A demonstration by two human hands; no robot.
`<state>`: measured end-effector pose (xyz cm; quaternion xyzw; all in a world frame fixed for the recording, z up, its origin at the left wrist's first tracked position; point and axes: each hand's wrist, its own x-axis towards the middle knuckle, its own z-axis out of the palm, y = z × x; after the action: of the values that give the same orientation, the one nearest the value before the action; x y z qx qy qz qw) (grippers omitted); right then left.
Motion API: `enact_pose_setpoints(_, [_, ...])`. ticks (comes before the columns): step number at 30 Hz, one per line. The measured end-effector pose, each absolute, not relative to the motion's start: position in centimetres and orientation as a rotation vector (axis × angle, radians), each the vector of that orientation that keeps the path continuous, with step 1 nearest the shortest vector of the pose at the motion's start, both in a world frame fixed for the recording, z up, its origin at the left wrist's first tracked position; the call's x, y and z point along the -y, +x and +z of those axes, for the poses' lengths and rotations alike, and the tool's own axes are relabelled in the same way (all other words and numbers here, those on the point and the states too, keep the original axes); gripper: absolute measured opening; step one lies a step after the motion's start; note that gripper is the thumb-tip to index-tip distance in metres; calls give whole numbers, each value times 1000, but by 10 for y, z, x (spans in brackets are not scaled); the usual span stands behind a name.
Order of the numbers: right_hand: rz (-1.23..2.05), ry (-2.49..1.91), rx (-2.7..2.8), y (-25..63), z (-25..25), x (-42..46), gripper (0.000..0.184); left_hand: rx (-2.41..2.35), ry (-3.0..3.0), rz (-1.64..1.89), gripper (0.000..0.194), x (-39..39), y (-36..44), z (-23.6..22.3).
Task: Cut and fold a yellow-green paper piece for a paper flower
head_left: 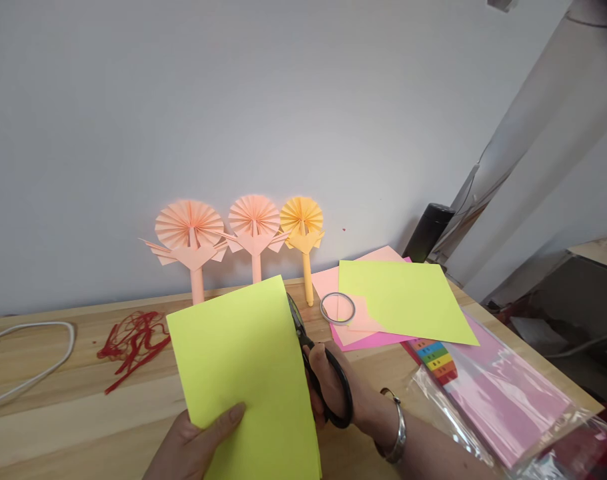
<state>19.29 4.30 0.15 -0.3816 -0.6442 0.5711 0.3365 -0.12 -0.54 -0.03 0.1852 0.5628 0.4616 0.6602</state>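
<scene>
Left hand (pixel 193 445) grips a yellow-green paper sheet (pixel 238 363) near its bottom edge, thumb on the front face, the other fingers mostly hidden behind the sheet. Sheet is held up and slightly tilted over the wooden table (pixel 78 433). Right hand (pixel 331 383) is closed around black-handled scissors (pixel 331 393), fingers through the loops, and a silver bangle (pixel 396 427) sits on that wrist. Scissor blades point up along the sheet's right edge, partly behind it; can't tell if the paper is between them. Behind the hands, three folded paper fan flowers stand against the wall (pixel 303 113) on paper-tube stems: two peach (pixel 189 227) (pixel 254 217) and one yellow-orange (pixel 301 217). To the right, a second yellow-green sheet (pixel 403 300) lies on top of pink paper sheets (pixel 368 340), with a roll of clear tape (pixel 337 308) lying on the pink paper just beside it. Further right is a clear plastic bag (pixel 503 400) with pink paper inside and a rainbow-striped strip (pixel 436 360) at its edge. A black cylinder (pixel 428 233) stands at the back corner. Left side of table: tangled red string (pixel 133 343) and a white cable (pixel 33 353), well apart from the hands.
</scene>
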Motion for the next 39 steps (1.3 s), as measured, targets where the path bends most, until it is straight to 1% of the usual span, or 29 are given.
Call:
enact_pose_setpoints(5, [1468,-1015,1714,194,9,-43,78,-1245,393,1044,56,6,-2,0])
enact_pose_setpoints(9, [1467,-1062,1759,195,11,-44,79,-1241,392,1056,59,6,-1,4])
enact_pose_setpoints(17, [1501,-1006,1724,196,18,-41,78,-1255,402,1041,58,6,-1,5])
enact_pose_setpoints(27, [1541,-1019,1662,200,-3,-43,80,-1249,414,1023,52,6,-3,2])
enact_pose_setpoints(39, [1519,-986,1693,202,-3,-44,81,-1283,437,1017,54,7,0,4])
